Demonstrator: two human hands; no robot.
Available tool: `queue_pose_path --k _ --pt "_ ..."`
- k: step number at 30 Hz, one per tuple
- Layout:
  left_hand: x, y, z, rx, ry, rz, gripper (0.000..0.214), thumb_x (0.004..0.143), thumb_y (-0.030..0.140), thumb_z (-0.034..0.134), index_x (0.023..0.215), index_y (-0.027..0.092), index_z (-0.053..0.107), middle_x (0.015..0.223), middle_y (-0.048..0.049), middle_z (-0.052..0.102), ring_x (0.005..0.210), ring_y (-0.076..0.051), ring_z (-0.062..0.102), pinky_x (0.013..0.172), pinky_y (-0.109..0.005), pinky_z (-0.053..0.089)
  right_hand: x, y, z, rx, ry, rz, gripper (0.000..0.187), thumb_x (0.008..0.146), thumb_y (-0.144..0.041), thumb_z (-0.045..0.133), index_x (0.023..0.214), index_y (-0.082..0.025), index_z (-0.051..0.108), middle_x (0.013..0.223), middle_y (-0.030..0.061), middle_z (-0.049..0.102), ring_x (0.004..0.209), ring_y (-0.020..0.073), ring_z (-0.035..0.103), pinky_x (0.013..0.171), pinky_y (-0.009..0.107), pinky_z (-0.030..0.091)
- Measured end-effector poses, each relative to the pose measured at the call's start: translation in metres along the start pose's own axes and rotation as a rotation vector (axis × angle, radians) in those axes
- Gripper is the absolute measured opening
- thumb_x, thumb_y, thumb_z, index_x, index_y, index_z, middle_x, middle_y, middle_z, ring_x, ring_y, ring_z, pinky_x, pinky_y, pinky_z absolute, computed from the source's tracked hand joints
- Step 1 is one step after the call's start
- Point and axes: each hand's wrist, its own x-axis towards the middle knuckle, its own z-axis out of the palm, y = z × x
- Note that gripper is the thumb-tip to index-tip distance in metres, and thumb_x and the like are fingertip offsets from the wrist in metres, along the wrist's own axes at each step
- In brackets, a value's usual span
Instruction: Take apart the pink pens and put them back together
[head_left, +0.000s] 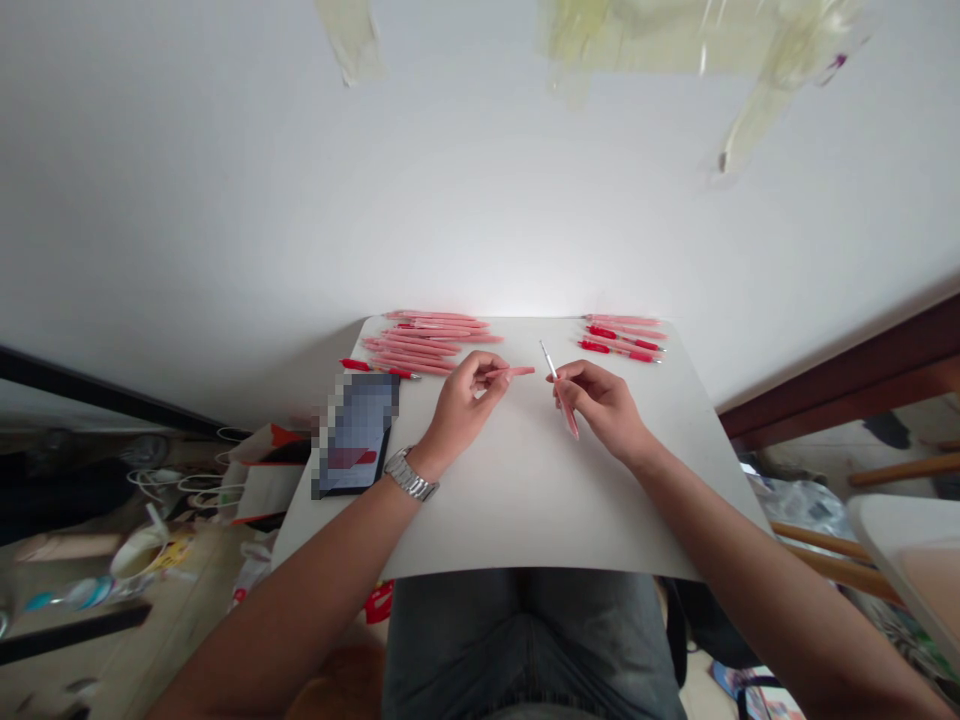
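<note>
My left hand (461, 405) is closed in a pinch on a short pink pen piece (516, 371) that points right. My right hand (604, 400) is closed on a pink pen barrel (570, 420) with a thin white refill (548, 359) sticking out toward the wall. The two hands are a little apart above the small white table (525, 500). A pile of several pink pen parts (427, 342) lies at the far left of the table. Several red-and-pink pens (622, 338) lie in a row at the far right.
A phone (356, 435) rests on the table's left edge, with a red pen (379, 369) just beyond it. A watch (410, 475) is on my left wrist. Bags and clutter (150, 520) cover the floor at left. A wooden rail (840, 385) runs at right.
</note>
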Motion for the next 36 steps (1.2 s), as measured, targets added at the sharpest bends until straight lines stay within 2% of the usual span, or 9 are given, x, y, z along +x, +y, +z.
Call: queue_pose_path --k 4,8,12,15,18,22,25,29,36 --pt "0.000 0.001 0.000 -0.183 0.050 -0.099 0.023 0.094 0.038 0.075 0.104 0.020 0.067 0.103 -0.0051 0.070 0.099 -0.018 0.067 0.084 -0.027 0.051 0.000 -0.001 0.000 -0.001 0.001 0.010 0.031 0.096 -0.053 0.071 0.099 -0.021 0.071 0.074 0.0015 0.066 0.073 0.0189 0.065 0.072 0.035 0.054" --pt "0.000 -0.003 0.001 -0.314 0.113 -0.144 0.024 0.089 0.036 0.081 0.104 0.021 0.071 0.109 -0.0046 0.068 0.101 -0.016 0.065 0.089 -0.027 0.052 0.000 -0.001 0.000 0.007 -0.011 0.003 0.032 0.095 -0.053 0.072 0.099 -0.021 0.071 0.075 0.0016 0.066 0.073 0.0186 0.066 0.072 0.035 0.054" --pt "0.001 -0.007 0.002 -0.397 0.129 -0.183 0.024 0.086 0.034 0.083 0.104 0.022 0.073 0.107 -0.0041 0.070 0.097 -0.015 0.064 0.088 -0.027 0.053 -0.001 0.000 0.001 0.002 -0.031 -0.005 0.033 0.095 -0.055 0.071 0.100 -0.022 0.070 0.077 0.0008 0.067 0.062 0.0155 0.063 0.072 0.036 0.055" --pt "0.002 -0.004 0.002 -0.442 0.142 -0.205 0.024 0.087 0.036 0.082 0.104 0.023 0.072 0.106 -0.0043 0.071 0.101 -0.017 0.067 0.091 -0.030 0.054 -0.002 0.000 0.001 0.001 -0.055 -0.005 0.034 0.097 -0.055 0.069 0.101 -0.021 0.070 0.073 -0.0011 0.065 0.050 0.0123 0.057 0.069 0.037 0.055" --pt "0.002 0.001 0.002 -0.494 0.136 -0.215 0.023 0.089 0.036 0.080 0.106 0.022 0.071 0.109 -0.0061 0.074 0.107 -0.018 0.069 0.097 -0.032 0.053 -0.003 0.000 0.001 -0.005 -0.066 -0.006 0.033 0.098 -0.054 0.069 0.101 -0.021 0.070 0.075 -0.0006 0.065 0.051 0.0122 0.057 0.065 0.035 0.053" --pt "0.004 0.004 0.001 -0.535 0.150 -0.195 0.025 0.092 0.036 0.078 0.112 0.023 0.070 0.116 -0.0068 0.074 0.105 -0.016 0.070 0.096 -0.030 0.053 -0.003 -0.001 0.000 -0.011 -0.090 -0.002 0.031 0.098 -0.052 0.069 0.102 -0.021 0.070 0.078 0.0002 0.065 0.052 0.0113 0.056 0.056 0.031 0.048" --pt "0.006 -0.001 0.000 -0.556 0.192 -0.202 0.029 0.090 0.035 0.080 0.114 0.025 0.067 0.109 -0.0033 0.074 0.099 -0.014 0.071 0.095 -0.029 0.054 -0.004 -0.002 0.000 -0.021 -0.104 0.019 0.033 0.096 -0.053 0.070 0.103 -0.021 0.069 0.080 0.0000 0.065 0.049 0.0092 0.051 0.051 0.029 0.044" --pt "0.008 -0.009 -0.001 -0.595 0.280 -0.232 0.031 0.086 0.034 0.085 0.106 0.026 0.062 0.098 0.0029 0.069 0.092 -0.009 0.068 0.093 -0.026 0.054 -0.004 -0.003 0.002 -0.029 -0.118 0.033 0.035 0.095 -0.054 0.072 0.100 -0.020 0.069 0.078 -0.0009 0.063 0.049 0.0081 0.048 0.048 0.027 0.041" --pt "0.009 -0.006 -0.002 -0.653 0.303 -0.244 0.031 0.082 0.032 0.088 0.103 0.025 0.066 0.096 0.0025 0.067 0.086 -0.008 0.065 0.089 -0.023 0.055 -0.005 -0.003 0.003 -0.061 -0.149 0.034 0.031 0.094 -0.051 0.072 0.101 -0.020 0.069 0.082 0.0004 0.063 0.055 0.0094 0.046 0.048 0.026 0.042"
